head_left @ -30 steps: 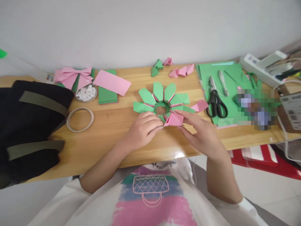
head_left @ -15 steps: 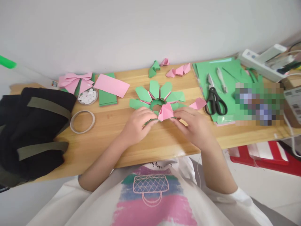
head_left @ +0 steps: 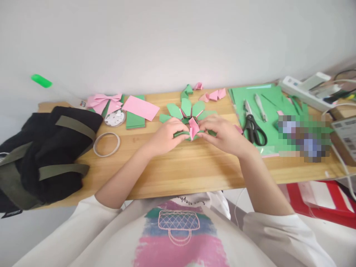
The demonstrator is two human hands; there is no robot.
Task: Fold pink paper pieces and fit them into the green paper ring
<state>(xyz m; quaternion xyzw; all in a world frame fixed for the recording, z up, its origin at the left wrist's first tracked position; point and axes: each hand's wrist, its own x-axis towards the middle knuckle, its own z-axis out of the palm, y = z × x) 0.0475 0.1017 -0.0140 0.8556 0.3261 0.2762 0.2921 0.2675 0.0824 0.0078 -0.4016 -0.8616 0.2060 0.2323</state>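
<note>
A folded paper ring with green petals (head_left: 186,108) lies on the wooden table, pink paper showing between its petals. On its near side a folded pink paper piece (head_left: 194,128) stands between my fingertips. My left hand (head_left: 169,135) pinches the green paper at the ring's left front. From the other side my right hand (head_left: 218,132) pinches the ring close to the pink piece. Both hands hide parts of the ring. Another pink folded piece (head_left: 238,129) is mostly covered by my right hand.
Scissors (head_left: 252,128) and a utility knife (head_left: 260,107) lie on green paper sheets (head_left: 274,137) at right. A tape roll (head_left: 106,144) and a black bag (head_left: 66,148) are left. Pink folded pieces (head_left: 213,95) sit behind the ring. A power strip (head_left: 306,92) stands far right.
My hands have come closer together around the ring's front. The pink piece between them looks narrower and more turned. The whole view has shifted slightly.
</note>
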